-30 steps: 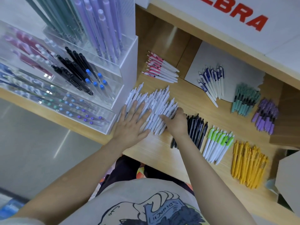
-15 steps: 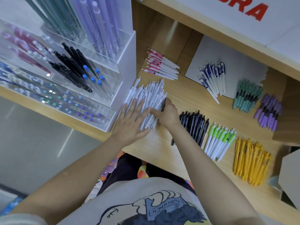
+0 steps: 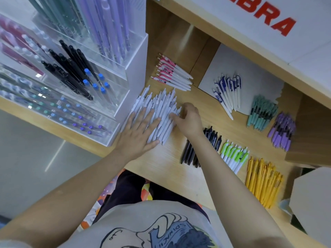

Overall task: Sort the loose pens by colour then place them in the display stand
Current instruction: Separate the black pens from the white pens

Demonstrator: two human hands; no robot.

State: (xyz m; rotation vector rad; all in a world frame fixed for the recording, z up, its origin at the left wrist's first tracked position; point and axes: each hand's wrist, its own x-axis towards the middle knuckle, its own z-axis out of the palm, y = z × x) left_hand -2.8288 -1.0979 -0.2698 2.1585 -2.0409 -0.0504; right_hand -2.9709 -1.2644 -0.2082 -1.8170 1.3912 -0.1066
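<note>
A bunch of white pens (image 3: 162, 109) lies on the wooden counter (image 3: 166, 163) beside the clear acrylic display stand (image 3: 75, 81). My left hand (image 3: 138, 136) rests flat on the bunch's left side with straight fingers. My right hand (image 3: 189, 120) presses against the bunch's right edge, fingers bent toward the pens. Sorted groups lie around: pink-clip pens (image 3: 172, 74), blue-clip pens (image 3: 227, 92), teal pens (image 3: 261, 113), purple pens (image 3: 283, 130), black pens (image 3: 202, 145), green-clip pens (image 3: 234, 155) and yellow pens (image 3: 263, 181).
The stand holds black, purple, pink and teal pens in slanted compartments. A white sheet (image 3: 250, 72) lies under the blue-clip pens. A wooden block (image 3: 311, 133) and a grey box (image 3: 315, 197) stand at the right. A sign with red letters (image 3: 272, 18) runs along the back.
The spread white pens were pushed together into a tighter bunch toward the stand. My right hand moved left with them, uncovering the black pens.
</note>
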